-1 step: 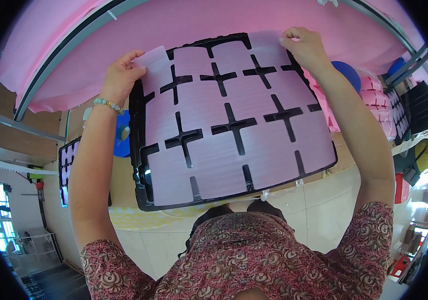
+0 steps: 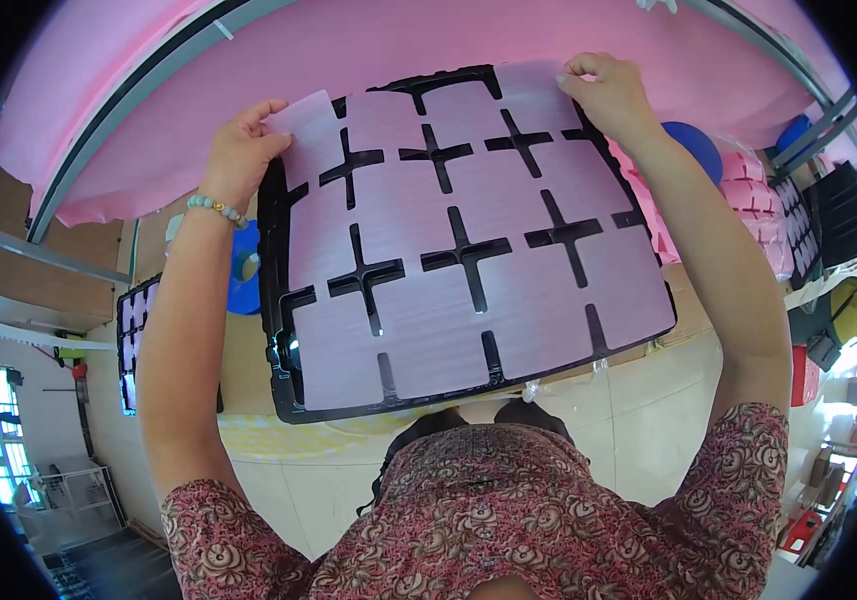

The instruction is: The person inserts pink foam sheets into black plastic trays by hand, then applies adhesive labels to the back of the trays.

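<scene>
Over the black tray (image 2: pixel 283 395), both hands' grip pinches the pink sheet's (image 2: pixel 448 290) far corners.

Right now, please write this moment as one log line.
left hand: pinches far-left corner of pink foam sheet with cross-shaped cutouts | right hand: pinches far-right corner | sheet: lying over black plastic tray
</scene>
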